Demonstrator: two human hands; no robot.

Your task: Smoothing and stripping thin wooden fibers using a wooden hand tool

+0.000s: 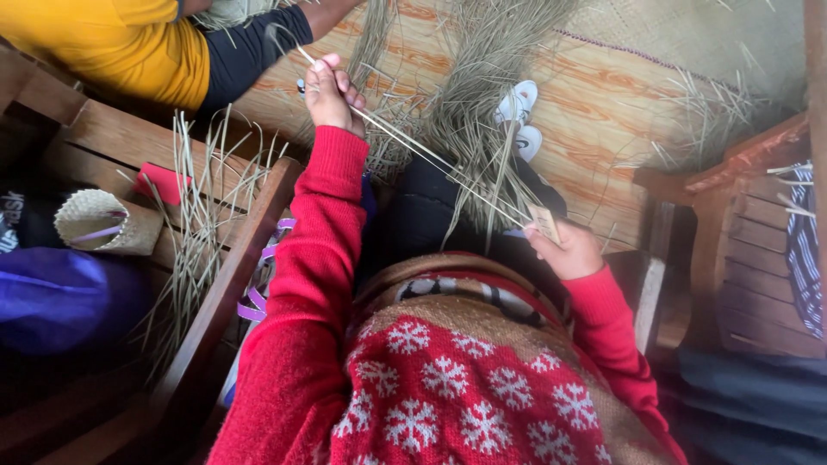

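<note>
My left hand point(332, 93) is stretched forward in a red sleeve, pinching the far end of a thin dry grass strand point(431, 158). That strand runs taut, diagonally down to my right hand point(568, 251), which grips a small tan woven piece point(544, 220) near my lap. A loose bundle of dry grass strands point(474, 103) lies over my dark trousers and spreads onto the floor ahead. My white shoes point(519, 120) show beyond the bundle.
Another person in yellow and black point(146, 47) sits at the top left. A small woven basket point(103, 222), more grass strands point(202, 215) and a red flat object point(162, 182) lie on the wooden bench at left. Another wooden chair point(741, 250) stands to the right.
</note>
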